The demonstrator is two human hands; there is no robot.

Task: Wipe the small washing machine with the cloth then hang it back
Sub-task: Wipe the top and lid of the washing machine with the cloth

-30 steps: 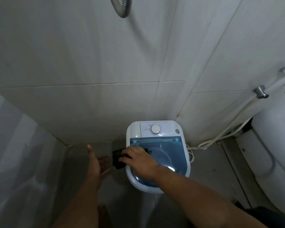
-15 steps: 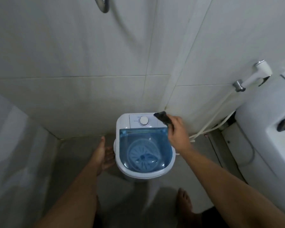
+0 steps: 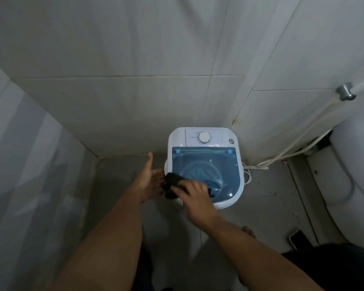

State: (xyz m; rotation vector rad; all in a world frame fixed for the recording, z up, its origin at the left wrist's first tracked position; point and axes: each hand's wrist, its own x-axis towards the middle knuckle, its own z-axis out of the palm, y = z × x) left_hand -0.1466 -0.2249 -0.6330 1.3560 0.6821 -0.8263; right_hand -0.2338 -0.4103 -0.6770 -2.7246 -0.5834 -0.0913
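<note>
The small washing machine [image 3: 227,141] is white with a clear blue lid and a round dial, standing on the floor in the tiled corner. My right hand [image 3: 194,196] presses a dark cloth [image 3: 171,184] onto the lid's front left corner. Part of the cloth is hidden under my fingers. Just left of the machine, my left hand [image 3: 148,177] is held flat with fingers apart, right beside its side wall, and holds nothing.
Tiled walls close in behind and to the left. A white toilet [image 3: 353,171] stands at the right, with a spray hose [image 3: 303,131] and a cable running down the wall to the floor. A dark flat object [image 3: 298,241] lies on the floor near my foot [image 3: 248,231].
My right hand has swept the cloth from the machine's back right, by the control panel, across to the lid's front left corner. My left hand stayed beside the machine's left side.
</note>
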